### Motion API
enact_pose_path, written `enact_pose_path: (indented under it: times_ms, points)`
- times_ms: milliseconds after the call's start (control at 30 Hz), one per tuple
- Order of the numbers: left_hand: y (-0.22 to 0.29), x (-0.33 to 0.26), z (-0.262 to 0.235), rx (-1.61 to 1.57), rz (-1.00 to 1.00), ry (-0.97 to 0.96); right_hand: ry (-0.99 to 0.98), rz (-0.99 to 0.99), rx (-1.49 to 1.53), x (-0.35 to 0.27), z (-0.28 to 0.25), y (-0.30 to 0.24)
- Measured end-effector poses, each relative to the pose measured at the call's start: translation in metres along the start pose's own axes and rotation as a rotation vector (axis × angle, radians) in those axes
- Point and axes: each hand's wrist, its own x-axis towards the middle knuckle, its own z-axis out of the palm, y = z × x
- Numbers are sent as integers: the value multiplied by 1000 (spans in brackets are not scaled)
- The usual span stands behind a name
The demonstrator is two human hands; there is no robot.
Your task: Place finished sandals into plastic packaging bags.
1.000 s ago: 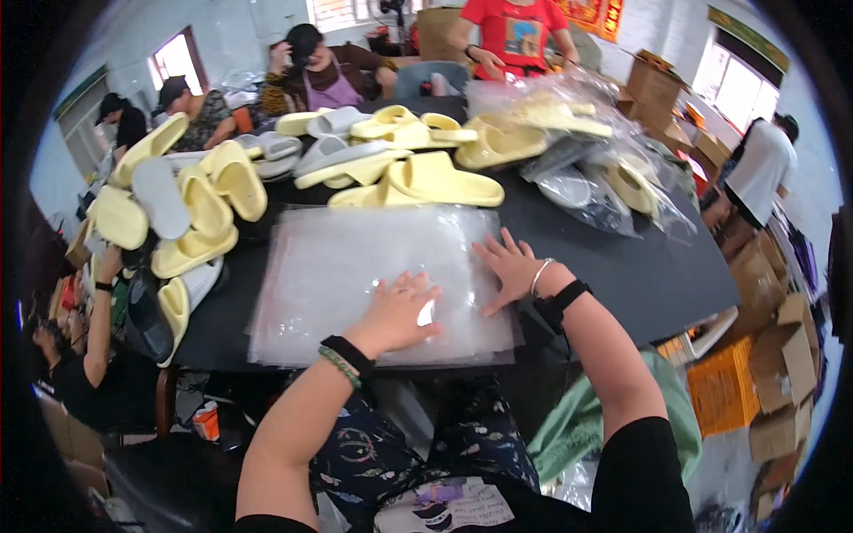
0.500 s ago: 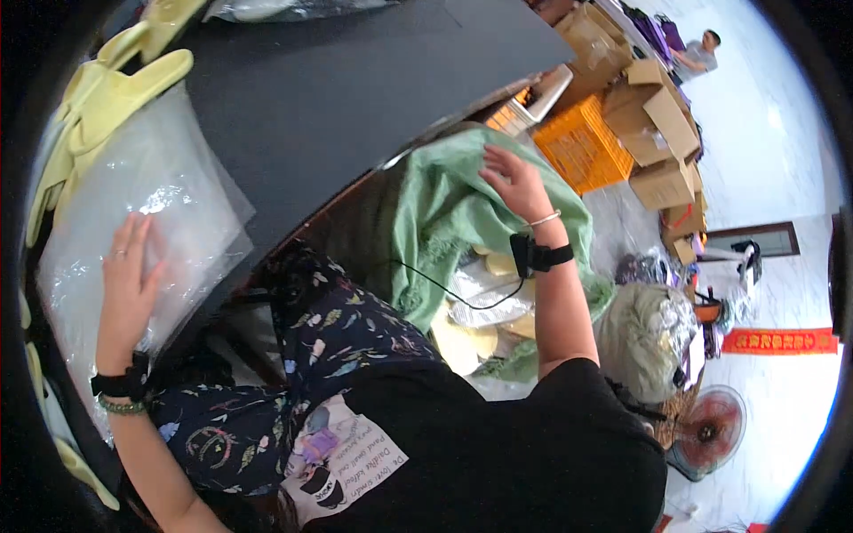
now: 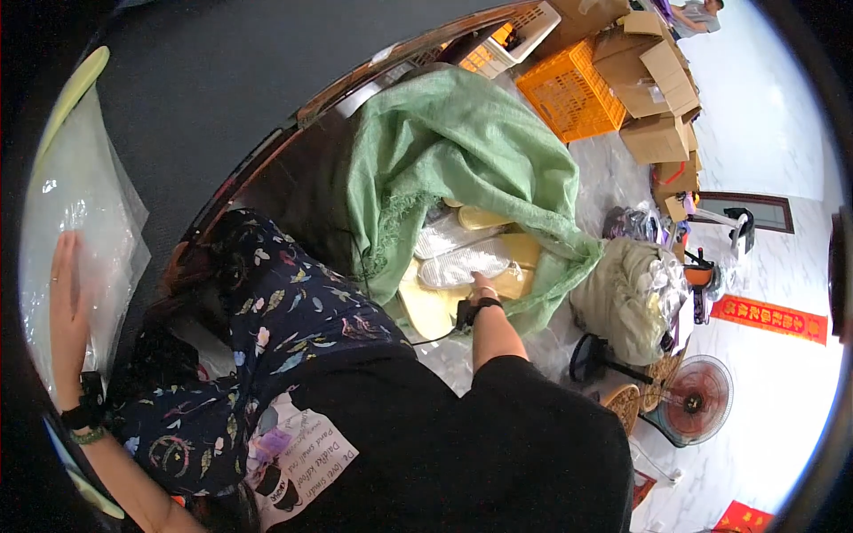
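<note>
The left hand [image 3: 68, 322] lies flat, its grip open, on clear plastic bags [image 3: 82, 206] on the dark counter [image 3: 222, 75], likely to steady the slick stack, while the right hand [image 3: 482, 291] reaches down to a pale grey slipper [image 3: 460, 266] among yellow slippers [image 3: 423, 300] inside the green sack [image 3: 453, 133]; whether its grip is closed, I cannot tell. The sack gapes within easy reach, though its loose folds could hamper the arm, and an orange crate [image 3: 569, 96] and cardboard boxes [image 3: 653, 84] stand beyond.
</note>
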Motion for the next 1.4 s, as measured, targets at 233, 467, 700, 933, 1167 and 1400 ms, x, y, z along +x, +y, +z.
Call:
enact_pose_path:
  times_ms: [233, 467, 700, 933, 1167, 1400]
  points:
    - [10, -4, -48, 153, 17, -66, -166, 67, 95, -87, 125, -10]
    - [0, -8, -52, 213, 14, -93, -202, 105, -29, -129, 145, 50]
    - [7, -1, -45, 110, 62, -81, -186, 65, -160, -123, 144, 88]
    - [-7, -14, -53, 188, 59, -98, -320, 149, -5, -151, 134, 61]
    - [-8, -1, -37, 138, 111, -65, -286, -194, 349, -149, 80, -2]
    - [-6, -2, -33, 273, 110, 40, -234, -799, -273, -241, -32, -125]
